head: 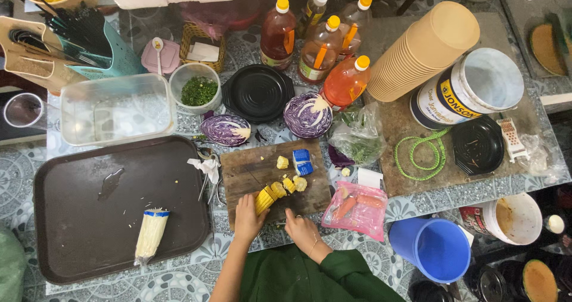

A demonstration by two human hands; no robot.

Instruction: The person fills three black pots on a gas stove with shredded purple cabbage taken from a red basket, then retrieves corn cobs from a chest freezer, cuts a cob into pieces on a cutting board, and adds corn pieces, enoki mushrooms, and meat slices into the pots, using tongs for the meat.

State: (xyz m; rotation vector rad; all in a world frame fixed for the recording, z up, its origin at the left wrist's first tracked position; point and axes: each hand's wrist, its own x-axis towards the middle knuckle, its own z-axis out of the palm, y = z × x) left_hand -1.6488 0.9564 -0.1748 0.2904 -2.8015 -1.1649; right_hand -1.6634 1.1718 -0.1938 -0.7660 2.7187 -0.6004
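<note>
A person's left hand [247, 217] grips a corn cob [264, 199] on a wooden cutting board [250, 174] at the counter's [417, 204] near edge, cut yellow rounds [289, 184] lying just beyond it. The right hand [301, 229] is closed beside the cob; what it holds cannot be made out. Behind, a round tub [193, 87] holds chopped greens, a clear rectangular box [116, 108] looks empty, and a pink bag [356, 209] holds carrots. A dark tray [89, 189] carries a packet of enoki mushrooms [150, 235]. A blue bucket [432, 245] lies tipped at right, its contents unseen.
</note>
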